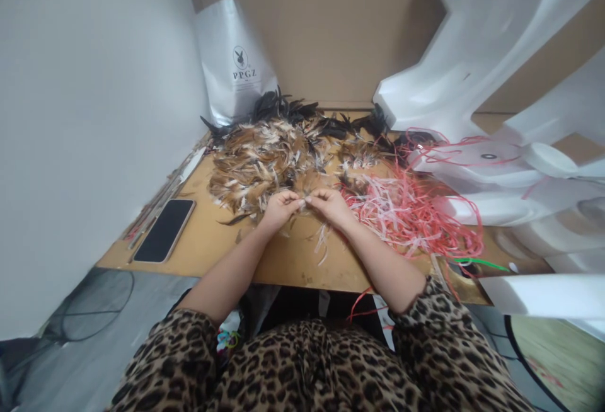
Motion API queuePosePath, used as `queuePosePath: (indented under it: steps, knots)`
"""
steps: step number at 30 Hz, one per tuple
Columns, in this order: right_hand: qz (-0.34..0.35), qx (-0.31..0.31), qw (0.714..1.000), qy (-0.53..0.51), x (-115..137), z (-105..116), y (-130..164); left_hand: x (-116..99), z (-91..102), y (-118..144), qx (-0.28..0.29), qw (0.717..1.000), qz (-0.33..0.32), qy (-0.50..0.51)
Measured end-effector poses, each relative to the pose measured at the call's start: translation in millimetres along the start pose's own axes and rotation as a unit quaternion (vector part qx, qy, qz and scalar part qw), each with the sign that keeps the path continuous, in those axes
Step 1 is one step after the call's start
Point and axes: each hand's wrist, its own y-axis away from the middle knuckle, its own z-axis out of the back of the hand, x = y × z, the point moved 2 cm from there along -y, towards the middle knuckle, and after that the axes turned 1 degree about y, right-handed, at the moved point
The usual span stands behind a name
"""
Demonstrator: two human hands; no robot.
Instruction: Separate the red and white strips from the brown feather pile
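A tan bench (208, 242) sits in a corner between a white wall on the left and brown cardboard at the back. The left hand (278, 209) and right hand (331, 205) meet at its middle, fingertips pinched together on a small feather (303, 200), at the near edge of a heap of brown feathers (265, 160). Pink strips (406, 210) lie tangled to the right, below white foam pieces (477, 40). A dark phone (164, 230) lies at left; a silver bag (235, 62) stands behind.
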Motion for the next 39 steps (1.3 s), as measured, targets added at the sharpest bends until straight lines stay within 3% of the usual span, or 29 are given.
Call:
queuePosePath:
  steps: [7,11,14,19,27,31,34,37,39]
  knots:
    - [0.056,-0.013,0.997,0.054,5,8,0,-13,-10.2,4,0.007,0.999,0.035,0.015]
    - [0.036,0.001,0.999,-0.010,12,10,3,-27,-10.7,1,0.032,0.999,0.030,-0.008]
    - [0.014,0.021,0.997,-0.078,14,11,3,-30,-13.3,-5,0.042,0.999,-0.009,-0.028]
    - [0.031,-0.024,0.998,-0.055,14,13,0,-20,-18.6,-12,-0.004,0.999,-0.044,-0.009]
    - [0.082,-0.039,0.995,0.037,17,14,-2,-7,-17.6,-11,-0.003,0.999,-0.047,0.001]
    - [0.120,-0.121,0.984,0.051,27,41,-14,-5,-13.5,-10,-0.047,0.996,-0.069,-0.006]
    - [0.114,-0.208,0.968,0.081,37,78,-30,-7,-10.9,-10,-0.056,0.993,-0.099,-0.033]
    - [0.122,-0.303,0.935,0.140,43,119,-52,-7,-10.1,-10,-0.041,0.986,-0.141,-0.073]
    - [0.117,-0.337,0.921,0.156,43,142,-66,-5,-9.9,-11,-0.035,0.982,-0.161,-0.098]
